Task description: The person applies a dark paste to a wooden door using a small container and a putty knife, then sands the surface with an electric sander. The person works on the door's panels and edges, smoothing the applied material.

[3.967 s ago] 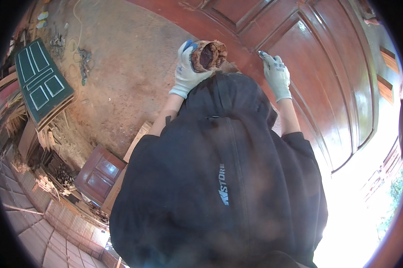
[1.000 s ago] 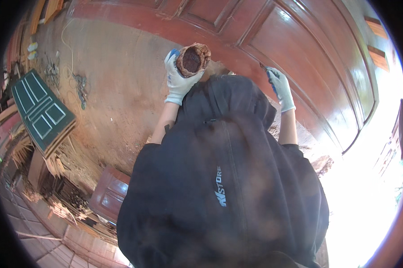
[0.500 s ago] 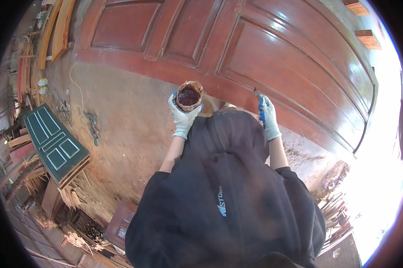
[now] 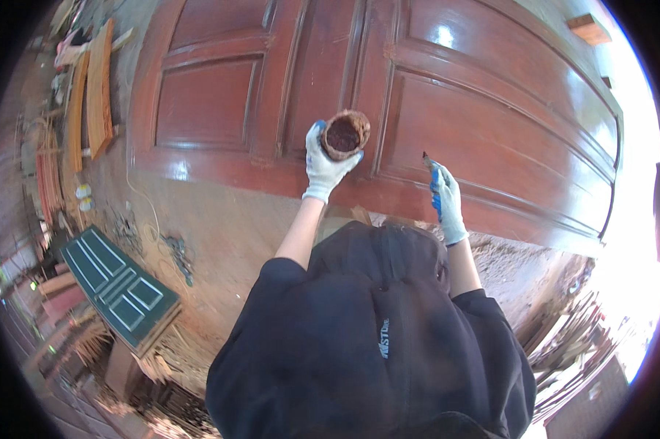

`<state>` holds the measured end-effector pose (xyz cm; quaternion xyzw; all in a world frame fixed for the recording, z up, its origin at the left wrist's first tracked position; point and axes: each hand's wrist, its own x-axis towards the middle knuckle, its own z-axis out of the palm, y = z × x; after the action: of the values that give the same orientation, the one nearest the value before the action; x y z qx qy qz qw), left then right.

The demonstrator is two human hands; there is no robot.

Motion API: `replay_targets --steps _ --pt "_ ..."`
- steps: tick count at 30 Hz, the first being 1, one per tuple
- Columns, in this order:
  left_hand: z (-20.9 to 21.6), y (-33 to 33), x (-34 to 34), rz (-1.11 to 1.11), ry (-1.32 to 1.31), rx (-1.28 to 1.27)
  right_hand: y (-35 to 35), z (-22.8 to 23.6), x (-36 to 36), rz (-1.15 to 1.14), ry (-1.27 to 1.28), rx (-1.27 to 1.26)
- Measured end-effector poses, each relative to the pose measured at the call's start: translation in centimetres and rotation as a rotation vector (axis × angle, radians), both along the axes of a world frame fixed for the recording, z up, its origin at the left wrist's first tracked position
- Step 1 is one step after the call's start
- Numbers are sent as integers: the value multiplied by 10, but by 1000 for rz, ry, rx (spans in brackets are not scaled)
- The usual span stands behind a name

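My left hand [image 4: 324, 170], in a white glove with blue on the fingers, is wrapped round a rough, brown-stained cup [image 4: 357, 119]. Dark reddish-brown liquid shows inside the cup, which is held above the near part of a large reddish-brown panelled wooden door [image 4: 458, 121]. To the right, my right hand [image 4: 448, 205], gloved the same way, is closed on a small paintbrush [image 4: 427, 161]. The brush has a dark tip pointing away from me, over the door's lower rail and panel. Whether the tip touches the wood I cannot tell.
A dark green door [image 4: 114, 285] with white-edged panels lies at the left. Long planks [image 4: 99, 99] lie beyond it. A thin cord [image 4: 154, 216] runs over the dirt floor. Wood scraps [image 4: 582, 340] are piled at the right. A wooden block [image 4: 588, 29] sits past the big door.
My left hand has moved forward and right with the cup, from beside the door's edge to over it. My right hand with the paintbrush now reaches further over the door. The view has shifted.
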<state>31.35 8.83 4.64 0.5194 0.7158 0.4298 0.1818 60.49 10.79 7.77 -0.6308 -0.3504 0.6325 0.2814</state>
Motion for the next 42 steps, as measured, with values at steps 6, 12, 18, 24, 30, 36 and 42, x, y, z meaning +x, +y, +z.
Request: replay_targets --steps 6,12,18,24,30,36,42 --pt "-6 89 -69 -337 409 -216 71 -19 -70 -124 -279 154" --pt "-17 154 -161 -215 227 46 148 -38 -136 -73 -800 555" --pt "-47 199 -138 -316 713 -107 173 -71 -168 -87 -966 575" --pt "-46 200 -137 -333 732 -209 177 -79 -179 -124 -1107 572" --pt "-48 203 -136 -334 719 -196 182 -76 -184 -58 -1177 478" --pt "-48 203 -135 -333 708 -206 177 -81 -183 1 -1300 476" --pt "-48 201 -137 -334 709 -226 173 -88 -180 -113 -1241 575"
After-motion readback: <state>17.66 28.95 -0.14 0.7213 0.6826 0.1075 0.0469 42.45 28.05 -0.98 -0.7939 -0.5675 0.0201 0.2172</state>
